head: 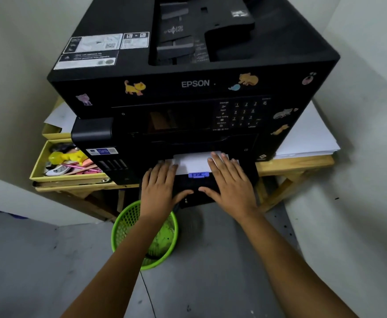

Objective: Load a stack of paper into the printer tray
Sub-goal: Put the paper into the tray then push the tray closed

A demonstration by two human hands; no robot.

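Pressing flat w/ both palms, the person is seating the paper stack [191, 162] in the pulled-out printer tray [197, 188] at the front-bottom of the black printer [194, 83]. Left hand [159, 187] sits at approx 9 o'clock of the stack, fingers spread and laid flat, fingertips touching the sheets' left edge, thumb stretched along the tray front; nothing gripped. Right hand [230, 183] sits at 3 o'clock, likewise splayed and flat, fingertips resting on top of the white sheets, thumb pointing in toward the other thumb. Stack lies inside the tray, mostly tucked under the printer body, w/ only its near part showing between the hands. Blue paper guide [198, 174] sits at 6 o'clock of the stack, just touching its near edge. Step in hand looks like squaring/settling the sheets, so loading is prob. nearly done. Next move, imo: check the guide is snug, then push the tray straight in w/ even pressure from both hands so it doesn't skew or jam. Can't tell if the far edge is fully seated, as it's hidden. Green basket [144, 235] stands on the floor at 6 o'clock below the tray, clear of its travel.
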